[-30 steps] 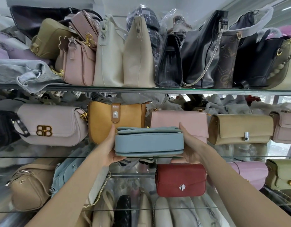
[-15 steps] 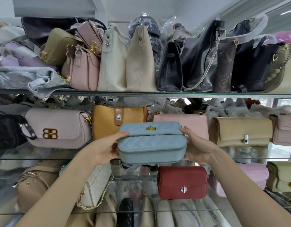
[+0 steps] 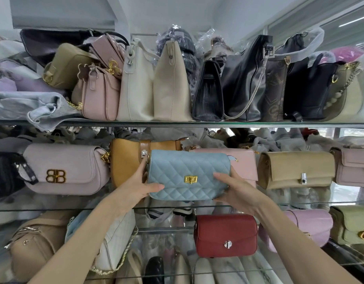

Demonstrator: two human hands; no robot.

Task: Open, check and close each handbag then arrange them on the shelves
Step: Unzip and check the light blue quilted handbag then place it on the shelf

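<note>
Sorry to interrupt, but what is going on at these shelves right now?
A person is holding a light blue quilted handbag with both hands, left hand and right hand gripping its ends. Its flap is closed, gold clasp facing the camera. It is held in front of the mustard bag and pink bag on the middle glass shelf.

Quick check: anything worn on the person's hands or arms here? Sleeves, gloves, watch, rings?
Nothing visible. The left hand and right hand are bare, without gloves, and no rings show. Both forearms are uncovered down to the frame edge: no sleeves, watch or bracelet in view.
</note>
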